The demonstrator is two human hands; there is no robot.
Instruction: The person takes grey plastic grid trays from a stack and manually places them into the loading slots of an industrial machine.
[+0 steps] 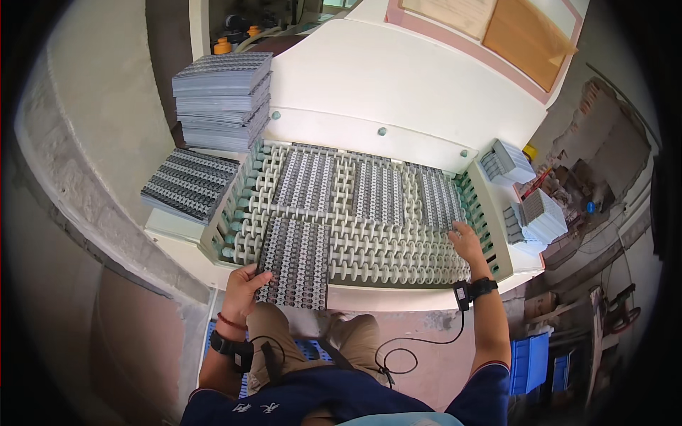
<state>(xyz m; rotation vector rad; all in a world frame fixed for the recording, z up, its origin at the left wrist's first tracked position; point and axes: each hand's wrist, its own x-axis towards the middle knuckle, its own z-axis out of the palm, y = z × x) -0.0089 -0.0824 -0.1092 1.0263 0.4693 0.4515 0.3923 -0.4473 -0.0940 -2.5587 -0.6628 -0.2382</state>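
My left hand (245,287) grips the left edge of a dark circuit board panel (295,259) with rows of pale shapes, thumb on top. That panel lies over the near edge of the roller conveyor (391,252), partly past it toward my lap. My right hand (465,243) is over the conveyor's right side, fingers bent and slightly apart. It is at the near corner of the right panel (439,197); whether it touches cannot be made out. Further left on the rollers lie a middle panel (379,192) and a left panel (305,177).
A tall stack of panels (222,106) and a lower stack (190,184) stand at the left. Small stacks of grey-white pieces (543,216) sit on the right ledge. Behind the rollers rises a white machine cover (398,78). A cable (426,343) hangs from my right wrist.
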